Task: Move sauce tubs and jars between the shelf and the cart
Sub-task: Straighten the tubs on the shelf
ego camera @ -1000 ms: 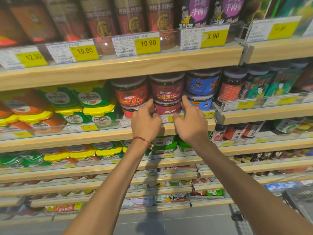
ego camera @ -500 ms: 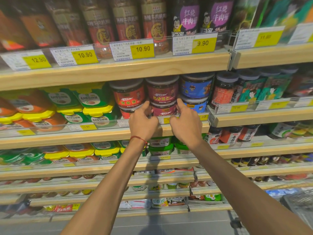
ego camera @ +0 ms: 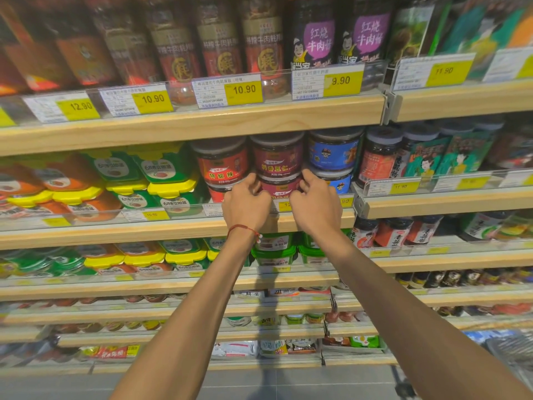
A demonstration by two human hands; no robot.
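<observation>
Both bare arms reach forward and up, nearly straight. The left hand (ego camera: 246, 202) and the right hand (ego camera: 315, 204) are side by side, backs toward the camera, their fingers (ego camera: 251, 181) curled on the maroon sauce tub (ego camera: 279, 188) between them.

Pale wood-edged shelves (ego camera: 190, 125) run in tiers across the whole view, in two bays that meet at a grey bracket (ego camera: 388, 106), each edge topped by a clear rail (ego camera: 450, 180) carrying yellow price tags (ego camera: 243, 90), above a grey tiled floor (ego camera: 288, 383) in soft, even light.
</observation>
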